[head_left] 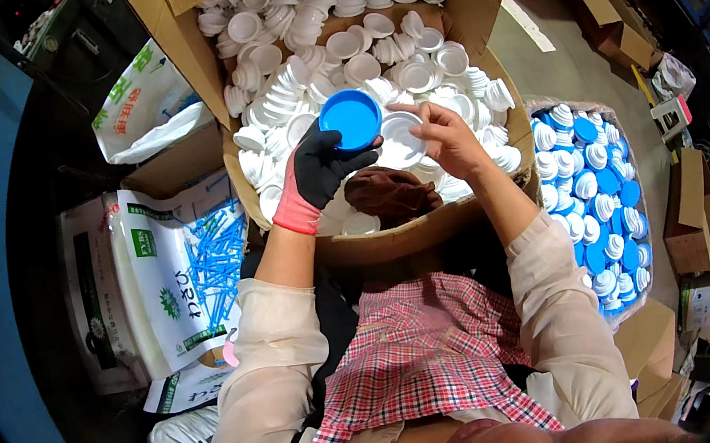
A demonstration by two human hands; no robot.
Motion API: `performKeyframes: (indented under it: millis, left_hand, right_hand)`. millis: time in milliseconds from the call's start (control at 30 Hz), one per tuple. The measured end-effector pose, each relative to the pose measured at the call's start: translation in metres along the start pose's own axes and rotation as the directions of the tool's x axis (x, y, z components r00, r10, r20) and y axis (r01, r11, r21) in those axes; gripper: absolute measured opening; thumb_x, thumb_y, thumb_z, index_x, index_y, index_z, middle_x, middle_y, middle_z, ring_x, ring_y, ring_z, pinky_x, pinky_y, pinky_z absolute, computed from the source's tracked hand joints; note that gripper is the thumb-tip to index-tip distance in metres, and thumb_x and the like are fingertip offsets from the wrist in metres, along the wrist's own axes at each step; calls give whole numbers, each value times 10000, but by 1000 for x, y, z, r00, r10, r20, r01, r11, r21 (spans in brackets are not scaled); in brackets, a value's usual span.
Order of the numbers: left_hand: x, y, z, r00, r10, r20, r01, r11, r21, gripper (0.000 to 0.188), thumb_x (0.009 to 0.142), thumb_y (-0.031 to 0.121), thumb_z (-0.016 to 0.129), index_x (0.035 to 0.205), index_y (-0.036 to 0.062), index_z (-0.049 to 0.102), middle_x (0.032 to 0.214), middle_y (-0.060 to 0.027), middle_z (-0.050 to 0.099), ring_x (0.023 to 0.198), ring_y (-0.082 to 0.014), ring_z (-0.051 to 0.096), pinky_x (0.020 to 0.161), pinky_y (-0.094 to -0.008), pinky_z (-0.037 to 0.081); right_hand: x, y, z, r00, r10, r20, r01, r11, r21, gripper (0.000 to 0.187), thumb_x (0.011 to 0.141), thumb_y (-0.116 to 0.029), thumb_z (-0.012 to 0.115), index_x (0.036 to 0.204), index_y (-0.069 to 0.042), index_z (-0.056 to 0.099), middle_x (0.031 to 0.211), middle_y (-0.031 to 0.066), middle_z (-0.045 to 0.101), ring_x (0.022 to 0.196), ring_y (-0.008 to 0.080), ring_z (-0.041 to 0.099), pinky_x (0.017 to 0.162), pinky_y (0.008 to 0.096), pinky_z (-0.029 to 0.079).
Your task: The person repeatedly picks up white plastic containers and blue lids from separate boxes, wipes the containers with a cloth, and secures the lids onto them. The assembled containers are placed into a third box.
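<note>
My left hand [320,170], in a black glove with a pink cuff, grips a round blue plastic cap [351,120] whose hollow side faces up. Just to the right, my bare right hand [449,137] has its thumb and fingers at the rim of a shallow white plastic cap [401,141]. Both hands are over a large cardboard box [393,239] heaped with white caps [271,98]. A crumpled dark brown cloth [392,196] lies on the heap below my hands, against the box's near edge.
To the right stands a bag-lined container [597,207] of blue and white cap pieces. Long blue plastic sticks [215,262] lie on white printed sacks [170,300] at left. An upright white bag [150,109] sits beyond them. Open cartons [695,217] line the far right.
</note>
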State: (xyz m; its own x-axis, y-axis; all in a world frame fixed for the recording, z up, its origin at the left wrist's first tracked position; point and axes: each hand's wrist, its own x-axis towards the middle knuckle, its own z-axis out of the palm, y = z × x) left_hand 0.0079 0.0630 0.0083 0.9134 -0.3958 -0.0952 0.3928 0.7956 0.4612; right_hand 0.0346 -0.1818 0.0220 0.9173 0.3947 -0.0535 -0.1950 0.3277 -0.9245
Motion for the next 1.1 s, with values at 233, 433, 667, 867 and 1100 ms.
performKeyframes:
  millis: [233, 433, 667, 867, 1100]
  left_hand:
    - [-6, -15, 8, 879, 415, 235, -454, 577, 679, 612, 913, 354, 596, 1324, -47, 384, 1190, -229, 554, 1044, -386, 614, 805, -478, 577]
    - [-6, -20, 11, 958, 287, -7, -211, 721, 660, 518, 969, 409, 478, 1278, -6, 500, 1131, -128, 610, 937, -229, 655, 730, -330, 568]
    - [6, -10, 24, 974, -158, -161, 209, 901, 380, 604, 952, 502, 485, 1269, -10, 514, 1095, -121, 641, 945, -216, 649, 782, -376, 558]
    - [15, -32, -57, 986, 23, 163, -159, 392, 906, 708, 860, 492, 618, 1373, 64, 385, 1276, -125, 557, 1126, -263, 571, 1004, -391, 446]
    - [16, -20, 25, 939, -133, 318, 152, 988, -35, 702, 932, 450, 491, 1459, 57, 247, 1434, -297, 317, 1275, -559, 349, 953, -648, 421]
  right_hand:
    - [-28, -33, 0, 970, -174, 169, 242, 744, -623, 559, 730, -130, 736, 1252, -127, 535, 1314, 69, 500, 1256, 234, 464, 984, 387, 431]
    - [-43, -40, 17, 846, -173, 504, 533, 244, -810, 680, 694, -90, 772, 1323, -169, 525, 1264, 114, 531, 1157, 311, 491, 988, 404, 423]
    - [-48, -45, -3, 892, -16, 452, 412, 440, -798, 615, 727, -172, 782, 1284, -79, 538, 1224, 134, 571, 1150, 310, 524, 977, 393, 420]
    - [-46, -44, -6, 885, 34, 465, 385, 507, -771, 649, 727, -172, 785, 1307, -97, 504, 1213, 112, 587, 1151, 273, 545, 975, 400, 425]
    - [-38, -45, -41, 988, 125, -94, -141, 972, -188, 366, 913, -328, 637, 1213, -139, 545, 1201, 89, 571, 1070, 202, 589, 764, 325, 561]
